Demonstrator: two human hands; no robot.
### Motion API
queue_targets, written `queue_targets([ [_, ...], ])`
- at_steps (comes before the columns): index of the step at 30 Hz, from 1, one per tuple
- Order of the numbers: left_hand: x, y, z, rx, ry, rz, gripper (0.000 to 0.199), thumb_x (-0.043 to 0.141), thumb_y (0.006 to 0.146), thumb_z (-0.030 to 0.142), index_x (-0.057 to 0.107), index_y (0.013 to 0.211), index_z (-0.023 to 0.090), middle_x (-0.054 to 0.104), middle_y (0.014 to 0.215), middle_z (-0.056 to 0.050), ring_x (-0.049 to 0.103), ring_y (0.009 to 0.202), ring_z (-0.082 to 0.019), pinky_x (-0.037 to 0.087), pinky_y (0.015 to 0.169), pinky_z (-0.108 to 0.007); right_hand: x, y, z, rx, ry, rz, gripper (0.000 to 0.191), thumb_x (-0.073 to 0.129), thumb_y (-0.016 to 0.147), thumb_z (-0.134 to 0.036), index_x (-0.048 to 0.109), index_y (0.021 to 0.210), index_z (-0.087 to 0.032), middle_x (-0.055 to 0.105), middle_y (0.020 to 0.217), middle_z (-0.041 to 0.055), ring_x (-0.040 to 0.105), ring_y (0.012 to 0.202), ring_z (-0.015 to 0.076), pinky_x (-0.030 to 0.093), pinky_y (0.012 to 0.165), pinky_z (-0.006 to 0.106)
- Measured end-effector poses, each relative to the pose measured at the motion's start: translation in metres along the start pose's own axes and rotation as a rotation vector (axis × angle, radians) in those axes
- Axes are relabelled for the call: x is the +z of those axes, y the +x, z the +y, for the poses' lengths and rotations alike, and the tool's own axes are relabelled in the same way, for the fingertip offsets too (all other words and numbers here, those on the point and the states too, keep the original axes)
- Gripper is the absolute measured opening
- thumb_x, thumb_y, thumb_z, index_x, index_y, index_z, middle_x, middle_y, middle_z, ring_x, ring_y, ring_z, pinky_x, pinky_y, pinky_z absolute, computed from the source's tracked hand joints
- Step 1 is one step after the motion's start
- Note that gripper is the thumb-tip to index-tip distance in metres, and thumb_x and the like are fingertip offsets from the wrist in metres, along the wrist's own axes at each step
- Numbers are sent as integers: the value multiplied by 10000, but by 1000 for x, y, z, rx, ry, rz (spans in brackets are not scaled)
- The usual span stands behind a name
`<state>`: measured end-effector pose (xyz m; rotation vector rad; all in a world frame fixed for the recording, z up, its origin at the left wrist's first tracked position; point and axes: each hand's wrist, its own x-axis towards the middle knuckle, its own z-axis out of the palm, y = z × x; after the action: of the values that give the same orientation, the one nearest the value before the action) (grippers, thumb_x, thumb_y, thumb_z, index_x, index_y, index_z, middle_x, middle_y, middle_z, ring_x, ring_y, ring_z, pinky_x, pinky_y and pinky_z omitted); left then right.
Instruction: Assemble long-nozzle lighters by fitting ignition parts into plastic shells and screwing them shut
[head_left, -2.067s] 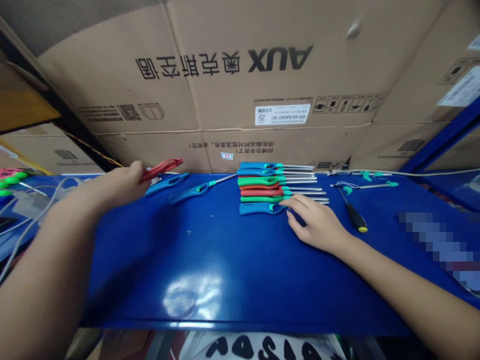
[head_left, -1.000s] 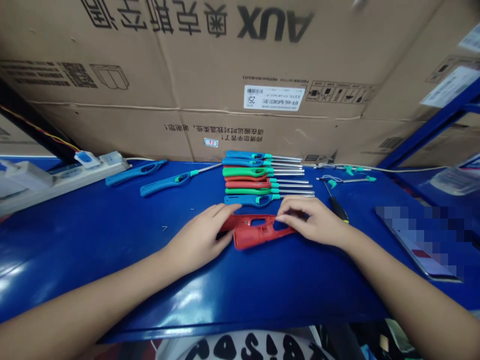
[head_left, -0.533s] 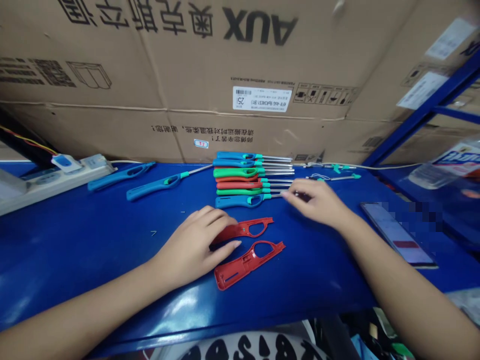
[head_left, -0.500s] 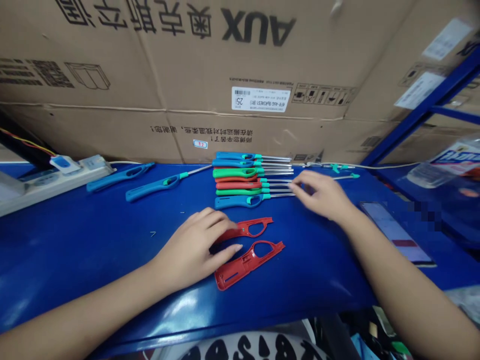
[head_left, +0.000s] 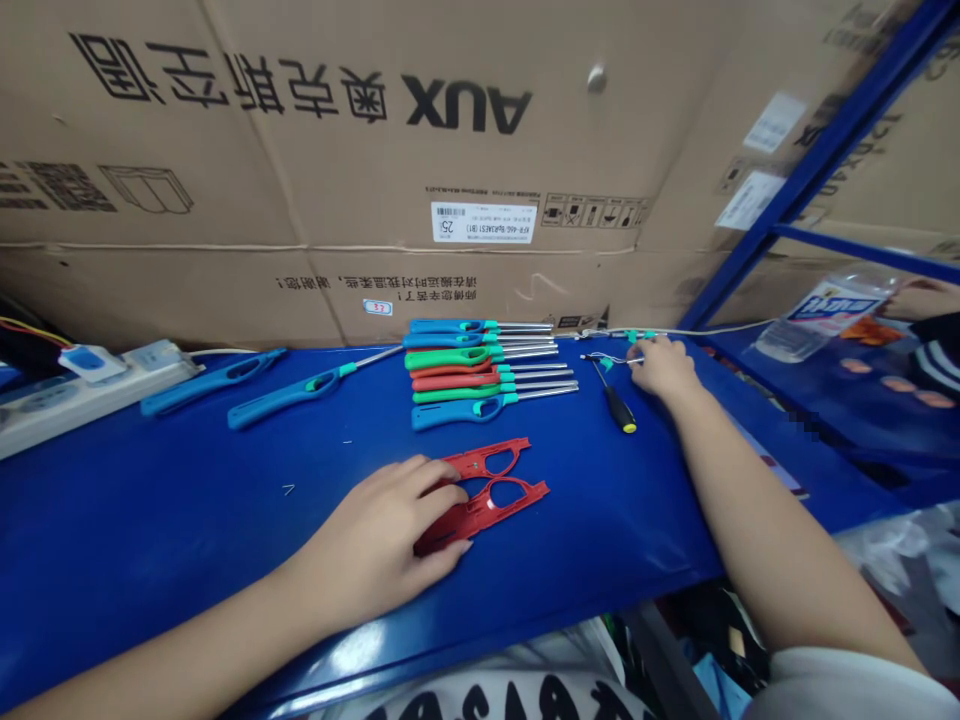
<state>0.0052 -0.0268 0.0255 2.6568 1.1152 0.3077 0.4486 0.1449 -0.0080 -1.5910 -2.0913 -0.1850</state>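
My left hand lies with its fingers spread over two red plastic lighter shell halves, the upper one and the lower one. Above them, a row of several long-nozzle utility lighters in blue, green and red lies side by side, steel tubes pointing right. My right hand sits at the far right of the row, its fingertips at a thin wire with small teal parts. Just below that hand is a black screwdriver with a yellow end.
Two blue lighters lie to the left on the blue workbench, beside a white power strip. Large cardboard boxes stand along the back. A blue shelf frame and a plastic bottle are at right.
My head has turned right, shifting the scene left. My right hand has moved right from the lighter row to the wire, and my left hand has moved onto the red halves.
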Motion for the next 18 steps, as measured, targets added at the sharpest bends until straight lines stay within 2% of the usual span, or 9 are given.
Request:
queue_targets([
  [4, -1, -1, 0, -5, -3, 5, 242, 539, 953, 329, 643, 1158, 253, 666, 1157, -71, 622, 1029, -266, 539, 856, -436, -4, 0, -13, 290, -121, -41, 152, 578, 902, -223, 657, 840, -108, 627, 982, 195, 571, 947, 273, 367, 676, 366],
  [7, 0, -1, -1, -24, 0, 18, 250, 532, 946, 313, 628, 1166, 243, 663, 1167, -72, 625, 1032, -263, 542, 856, -433, -8, 4, -25, 408, -150, -91, 22, 626, 842, -141, 645, 845, -130, 657, 998, 187, 598, 927, 280, 387, 710, 377],
  [9, 0, -1, -2, -41, -2, 21, 248, 532, 945, 303, 625, 1167, 239, 658, 1180, -73, 625, 1038, -261, 541, 863, -430, -12, 8, -33, 460, -150, -114, 51, 636, 811, -102, 626, 839, -144, 676, 965, 178, 617, 898, 293, 402, 736, 397],
  [14, -1, 0, -4, -68, -21, 16, 235, 568, 928, 280, 631, 1147, 224, 649, 1182, -73, 618, 1049, -259, 537, 878, -408, -27, 13, -58, 498, -113, -43, 93, 564, 867, -140, 592, 953, -164, 696, 940, 187, 641, 928, 332, 419, 822, 452],
  [18, -3, 2, -5, -62, -22, 16, 234, 570, 930, 275, 633, 1144, 205, 653, 1148, -69, 606, 1059, -260, 536, 888, -409, -39, 12, -79, 415, -11, 103, 129, 528, 905, -185, 567, 1027, -174, 695, 1045, 191, 647, 991, 300, 442, 885, 418],
])
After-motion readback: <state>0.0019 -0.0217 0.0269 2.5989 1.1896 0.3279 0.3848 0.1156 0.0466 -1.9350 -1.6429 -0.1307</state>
